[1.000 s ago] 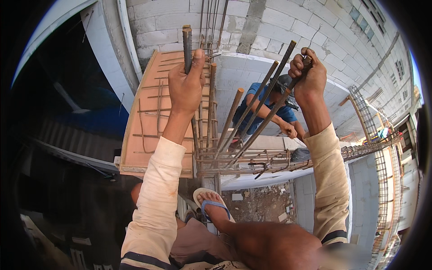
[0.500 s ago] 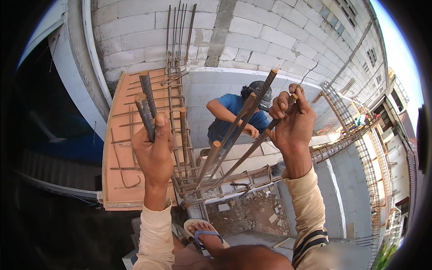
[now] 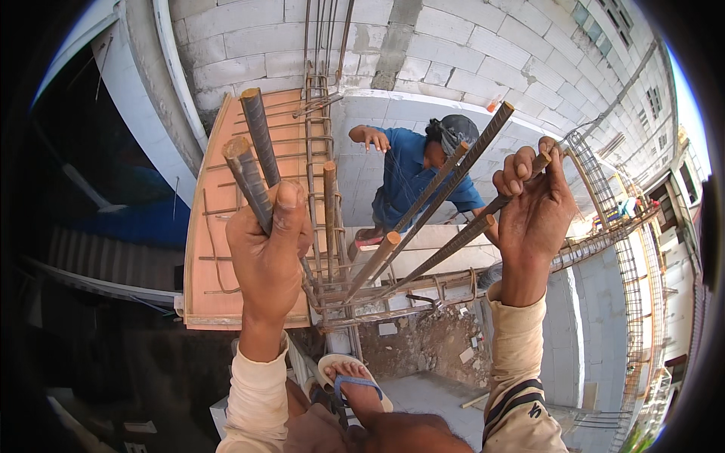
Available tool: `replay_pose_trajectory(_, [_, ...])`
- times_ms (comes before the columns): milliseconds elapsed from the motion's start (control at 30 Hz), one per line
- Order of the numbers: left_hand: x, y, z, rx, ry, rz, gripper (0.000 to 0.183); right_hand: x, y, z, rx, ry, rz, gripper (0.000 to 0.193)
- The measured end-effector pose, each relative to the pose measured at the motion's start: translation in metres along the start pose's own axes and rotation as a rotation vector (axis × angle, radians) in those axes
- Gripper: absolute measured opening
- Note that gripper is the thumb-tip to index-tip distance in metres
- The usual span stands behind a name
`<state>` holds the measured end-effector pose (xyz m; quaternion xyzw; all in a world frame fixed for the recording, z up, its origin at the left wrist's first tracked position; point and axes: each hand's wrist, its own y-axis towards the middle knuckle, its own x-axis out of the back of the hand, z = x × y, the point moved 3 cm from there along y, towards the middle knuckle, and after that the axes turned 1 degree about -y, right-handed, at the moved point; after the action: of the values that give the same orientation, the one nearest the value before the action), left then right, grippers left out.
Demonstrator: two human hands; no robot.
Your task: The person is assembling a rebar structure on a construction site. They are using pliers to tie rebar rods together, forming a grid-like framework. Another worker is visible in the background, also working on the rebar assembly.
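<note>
My left hand (image 3: 266,253) is closed around a ribbed steel rebar (image 3: 248,180) whose rusty cut end points up. A second upright rebar (image 3: 260,136) rises right behind it; whether my fingers also touch that one cannot be told. My right hand (image 3: 535,208) grips a slanting rebar (image 3: 498,204) near its top end, with the fingers curled round it. Between my hands, several more bars lean up to the right, among them a long rebar (image 3: 461,177). Their lower ends meet in a tied rebar cage (image 3: 377,302).
Past the bars, a co-worker in a blue shirt (image 3: 411,177) stands bent forward. An orange-brown formwork board (image 3: 215,264) with rods over it lies left. My sandalled foot (image 3: 355,381) rests near the cage, above rubble (image 3: 423,343). A block wall (image 3: 257,41) stands behind.
The scene has shifted slightly in my view. The co-worker's hands have parted, one now raised to the left and the other lowered to the right. Both my hands keep their hold on the bars.
</note>
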<state>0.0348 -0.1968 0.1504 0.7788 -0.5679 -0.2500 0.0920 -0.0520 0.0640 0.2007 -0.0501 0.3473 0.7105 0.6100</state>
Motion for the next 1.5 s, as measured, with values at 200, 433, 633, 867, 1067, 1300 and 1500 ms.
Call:
replay_pose_trajectory(200, [0.008,0.000,0.003,0.002,0.073,0.035,0.035,-0.001,0.007,-0.003,0.020,-0.007,-0.003,0.014])
replay_pose_trajectory(433, [0.040,-0.104,0.053,-0.289,0.261,-0.413,0.026,0.075,-0.039,0.004,0.427,-0.238,-0.288,0.016])
replay_pose_trajectory(633, [0.019,-0.207,0.190,0.361,0.643,0.280,0.026,0.179,-0.183,-0.094,-0.148,-0.884,-0.405,0.015])
replay_pose_trajectory(867, [-0.004,-0.222,0.253,0.317,0.655,0.379,0.029,0.214,-0.272,-0.134,-0.242,-1.304,-0.073,0.011])
replay_pose_trajectory(1067, [-0.014,-0.210,0.280,0.362,0.661,0.211,0.036,0.231,-0.209,-0.132,-0.257,-1.419,0.025,0.010])
replay_pose_trajectory(1300, [-0.034,-0.174,0.344,0.497,0.690,0.116,0.040,0.258,-0.127,-0.199,-0.201,-1.737,0.484,0.013])
replay_pose_trajectory(1500, [-0.039,-0.169,0.389,0.709,0.764,0.191,0.045,0.273,-0.096,-0.271,-0.455,-1.661,0.746,0.017])
